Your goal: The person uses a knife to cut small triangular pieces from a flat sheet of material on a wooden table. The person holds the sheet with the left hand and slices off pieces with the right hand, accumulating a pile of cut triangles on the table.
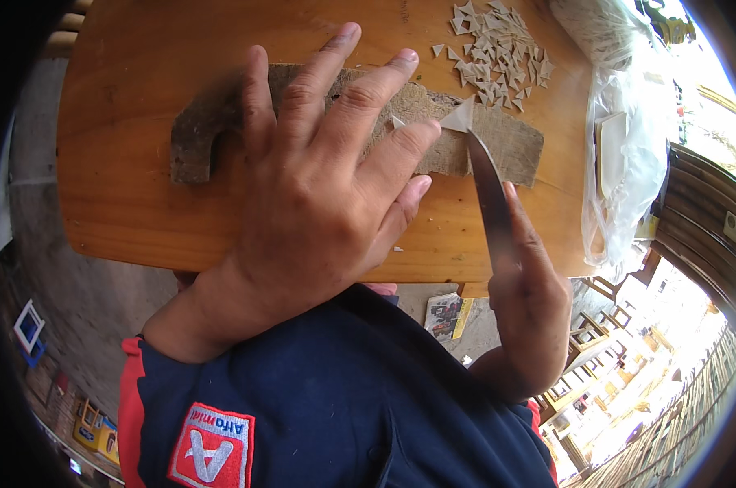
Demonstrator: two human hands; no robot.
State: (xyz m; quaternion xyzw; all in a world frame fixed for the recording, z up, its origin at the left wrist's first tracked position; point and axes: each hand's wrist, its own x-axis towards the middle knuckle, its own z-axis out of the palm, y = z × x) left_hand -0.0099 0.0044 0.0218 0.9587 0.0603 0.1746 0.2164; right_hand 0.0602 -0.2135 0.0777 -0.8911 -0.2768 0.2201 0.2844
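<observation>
My left hand [315, 175] lies with its fingers spread over a curved, worn wooden board [504, 146]. Its index fingertip is at the edge of a thin, pale triangular piece [460, 116] on the board. A smaller pale bit [398, 122] shows between the left fingers. In my right hand [532, 301] is a knife [488, 191], its blade pointing away from me and its tip close beside the pale triangle. Whether the tip touches the piece, I cannot tell. Most of the knife's handle is hidden by the right hand.
The board lies on a varnished wooden table [124, 203]. A pile of small pale triangles [498, 49] is beyond the board, at the far right. Clear plastic bags [628, 154] line the right table edge. Wooden furniture [587, 342] stands lower right, off the table.
</observation>
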